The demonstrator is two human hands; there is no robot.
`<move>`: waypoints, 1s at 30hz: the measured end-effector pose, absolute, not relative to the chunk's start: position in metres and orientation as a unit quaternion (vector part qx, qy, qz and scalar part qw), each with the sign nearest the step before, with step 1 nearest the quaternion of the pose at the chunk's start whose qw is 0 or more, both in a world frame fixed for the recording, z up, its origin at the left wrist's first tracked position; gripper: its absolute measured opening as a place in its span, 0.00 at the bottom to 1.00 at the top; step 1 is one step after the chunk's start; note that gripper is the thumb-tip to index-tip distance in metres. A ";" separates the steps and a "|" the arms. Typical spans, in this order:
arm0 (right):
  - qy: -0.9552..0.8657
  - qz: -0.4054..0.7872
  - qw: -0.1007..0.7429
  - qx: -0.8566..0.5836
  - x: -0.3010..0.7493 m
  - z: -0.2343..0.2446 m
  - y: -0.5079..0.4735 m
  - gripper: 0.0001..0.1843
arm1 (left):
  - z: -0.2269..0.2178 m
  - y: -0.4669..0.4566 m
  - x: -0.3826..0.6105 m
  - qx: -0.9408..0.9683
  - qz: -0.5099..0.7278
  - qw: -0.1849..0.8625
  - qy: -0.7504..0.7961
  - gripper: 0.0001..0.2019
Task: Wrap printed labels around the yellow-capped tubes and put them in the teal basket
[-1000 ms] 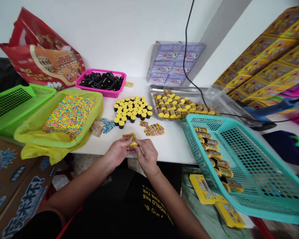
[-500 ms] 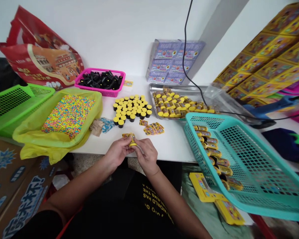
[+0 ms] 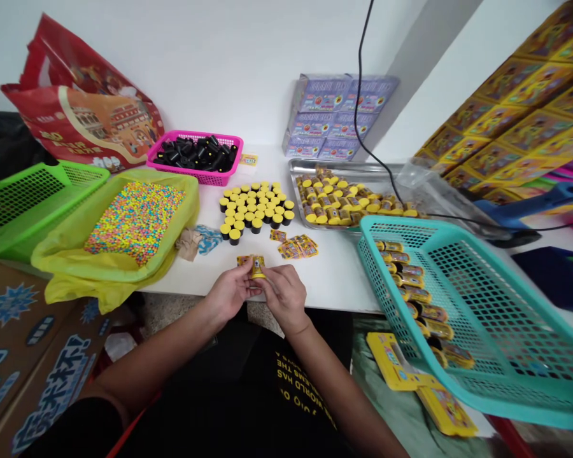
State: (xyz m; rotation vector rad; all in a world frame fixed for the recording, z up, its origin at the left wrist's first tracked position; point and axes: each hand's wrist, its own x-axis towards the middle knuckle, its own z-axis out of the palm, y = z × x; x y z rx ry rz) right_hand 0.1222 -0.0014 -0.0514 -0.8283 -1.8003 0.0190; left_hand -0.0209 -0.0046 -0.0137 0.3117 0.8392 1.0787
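Near the table's front edge, my left hand (image 3: 230, 291) and my right hand (image 3: 287, 296) are both closed on one small yellow-ended tube (image 3: 258, 268). It stands roughly upright between my fingertips. A printed label (image 3: 242, 260) juts out to its left by my left thumb; whether it is stuck to the tube I cannot tell. Just beyond my hands lie a loose stack of printed labels (image 3: 298, 247) and a single label (image 3: 277, 235). Farther back stands a cluster of black tubs with yellow lids (image 3: 256, 207).
At left are a yellow-lined basket of coloured candy (image 3: 195, 191), a green basket (image 3: 9, 219) and a pink basket (image 3: 194, 177) of black parts. To the right, a metal tray (image 3: 293, 181) holds labelled tubes beside a turquoise basket (image 3: 496, 305). A black cable (image 3: 361, 121) hangs down.
The tube has turned slightly, so more of its printed side shows between my fingers. The whole view has shifted a little; the things on the table stay in place.
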 end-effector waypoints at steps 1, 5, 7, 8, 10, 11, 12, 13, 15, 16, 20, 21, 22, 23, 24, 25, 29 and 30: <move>-0.761 0.011 0.547 -0.348 0.122 -0.051 -0.002 0.15 | -0.013 -0.004 -0.021 0.145 0.498 0.762 0.388 0.16; -0.745 0.062 0.562 -0.354 0.120 -0.049 -0.004 0.16 | -0.012 -0.003 -0.020 0.168 0.515 0.742 0.395 0.17; -0.733 0.098 0.570 -0.358 0.119 -0.048 -0.005 0.15 | -0.011 -0.003 -0.019 0.175 0.532 0.727 0.398 0.19; -0.730 0.110 0.571 -0.359 0.118 -0.047 -0.005 0.14 | -0.010 -0.004 -0.019 0.177 0.543 0.717 0.399 0.20; -0.729 0.124 0.569 -0.360 0.117 -0.047 -0.006 0.12 | -0.009 -0.005 -0.019 0.182 0.559 0.702 0.402 0.21; -0.727 0.128 0.570 -0.360 0.117 -0.046 -0.006 0.11 | -0.008 -0.006 -0.019 0.184 0.564 0.697 0.402 0.21; -0.725 0.132 0.572 -0.361 0.117 -0.046 -0.007 0.11 | -0.008 -0.006 -0.019 0.185 0.565 0.696 0.403 0.21; -0.723 0.134 0.574 -0.360 0.116 -0.045 -0.007 0.10 | -0.008 -0.007 -0.018 0.186 0.565 0.695 0.404 0.21; -0.721 0.132 0.580 -0.356 0.116 -0.044 -0.008 0.09 | -0.007 -0.007 -0.018 0.187 0.565 0.693 0.407 0.22; -0.721 0.129 0.583 -0.352 0.116 -0.044 -0.009 0.09 | -0.007 -0.008 -0.018 0.188 0.566 0.692 0.408 0.22; -0.720 0.114 0.598 -0.334 0.115 -0.044 -0.010 0.11 | -0.007 -0.008 -0.017 0.200 0.575 0.683 0.404 0.22; -0.719 0.111 0.602 -0.330 0.115 -0.045 -0.010 0.11 | -0.007 -0.008 -0.017 0.202 0.576 0.682 0.403 0.22; -0.719 0.107 0.605 -0.325 0.115 -0.045 -0.010 0.12 | -0.007 -0.008 -0.017 0.202 0.578 0.681 0.402 0.22; -0.719 0.103 0.608 -0.320 0.115 -0.045 -0.010 0.13 | -0.007 -0.008 -0.017 0.202 0.578 0.681 0.401 0.22; -0.719 0.100 0.610 -0.316 0.115 -0.045 -0.010 0.13 | -0.007 -0.009 -0.017 0.201 0.579 0.680 0.402 0.22; -0.720 0.097 0.612 -0.313 0.115 -0.046 -0.010 0.13 | -0.007 -0.009 -0.017 0.201 0.580 0.678 0.404 0.22; -0.719 0.095 0.612 -0.316 0.115 -0.047 -0.011 0.12 | -0.007 -0.011 -0.016 0.218 0.585 0.666 0.408 0.21; -0.719 0.095 0.609 -0.321 0.115 -0.047 -0.011 0.11 | -0.006 -0.012 -0.016 0.225 0.588 0.662 0.407 0.20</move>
